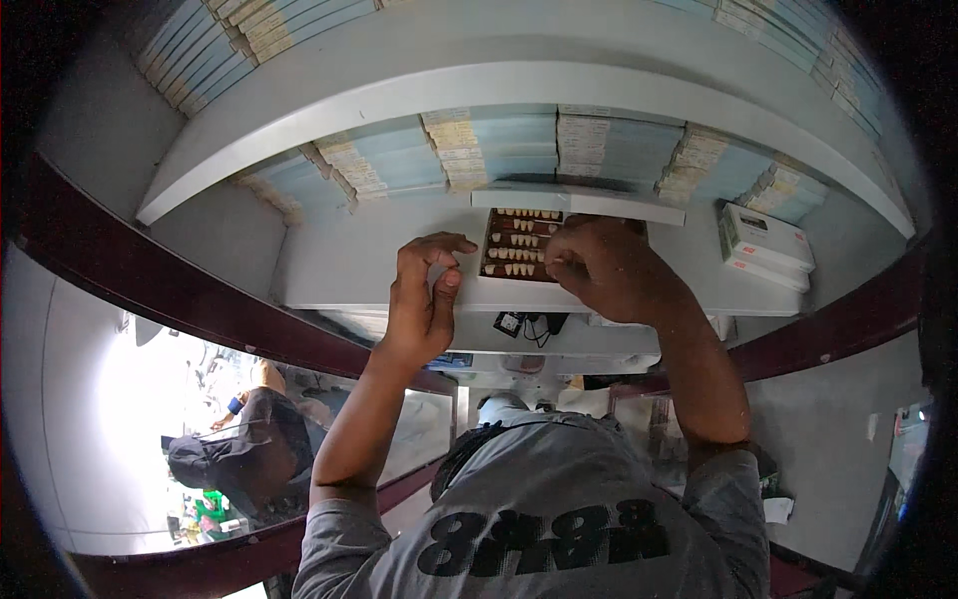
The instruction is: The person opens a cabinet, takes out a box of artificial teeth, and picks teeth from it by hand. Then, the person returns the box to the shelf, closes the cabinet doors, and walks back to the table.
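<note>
On a white shelf lies an open box (486, 262) with a dark red inside, holding several rows of cream-coloured artificial teeth (521, 241). My right hand (609, 265) is over the right part of the box and hides the teeth there. Its fingers are curled and pressed together; what they hold, if anything, is hidden. Just left of the box, my left hand (424, 295) is raised with its fingers bent. Thumb and index finger stand apart, and nothing shows between them.
Stacks of pale blue and cream cartons (509, 150) line the back of the shelf. White boxes (766, 245) sit at its right end. An upper shelf edge (519, 80) curves overhead. Below are a cable with a black plug (539, 327) and, lower left, another person (249, 444).
</note>
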Available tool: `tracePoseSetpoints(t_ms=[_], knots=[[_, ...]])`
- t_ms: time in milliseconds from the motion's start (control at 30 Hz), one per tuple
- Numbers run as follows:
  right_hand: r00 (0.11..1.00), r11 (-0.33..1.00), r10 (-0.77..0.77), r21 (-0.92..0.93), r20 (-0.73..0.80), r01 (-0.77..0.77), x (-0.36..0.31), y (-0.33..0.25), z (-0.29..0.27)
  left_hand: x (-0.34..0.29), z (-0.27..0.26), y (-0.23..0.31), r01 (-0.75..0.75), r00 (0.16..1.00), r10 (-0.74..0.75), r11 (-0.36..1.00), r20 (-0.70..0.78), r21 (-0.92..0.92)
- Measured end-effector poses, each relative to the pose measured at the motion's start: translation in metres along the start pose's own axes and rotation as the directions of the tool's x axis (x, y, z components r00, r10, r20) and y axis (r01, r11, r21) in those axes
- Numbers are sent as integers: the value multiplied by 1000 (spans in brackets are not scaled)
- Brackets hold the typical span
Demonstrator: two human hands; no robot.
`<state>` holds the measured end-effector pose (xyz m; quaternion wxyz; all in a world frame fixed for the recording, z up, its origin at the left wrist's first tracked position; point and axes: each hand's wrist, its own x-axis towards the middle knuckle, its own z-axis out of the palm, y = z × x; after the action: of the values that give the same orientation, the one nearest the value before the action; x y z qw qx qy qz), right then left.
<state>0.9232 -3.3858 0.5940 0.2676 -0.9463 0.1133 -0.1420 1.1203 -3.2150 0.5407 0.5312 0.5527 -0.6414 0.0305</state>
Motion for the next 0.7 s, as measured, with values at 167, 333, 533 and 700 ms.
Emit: tracePoseSetpoints(t_ms=[167, 333, 533, 700], knots=[[999, 999, 45, 6, 1, -45, -2, -6, -1, -3, 2, -3, 14, 1000, -15, 999, -14, -33], [997, 998, 63, -5, 38, -63, 0, -3, -3, -2, 2, -2, 9, 1000, -9, 1000, -11, -22], [994, 997, 80, -18, 68, -79, 2, -2, -4, 3, 2, 2, -68, 996, 65, 996, 56, 52], [991, 994, 112, -4, 69, -112, 3, -2, -5, -3, 1, 2, 13, 994, -26, 992, 109, 122]])
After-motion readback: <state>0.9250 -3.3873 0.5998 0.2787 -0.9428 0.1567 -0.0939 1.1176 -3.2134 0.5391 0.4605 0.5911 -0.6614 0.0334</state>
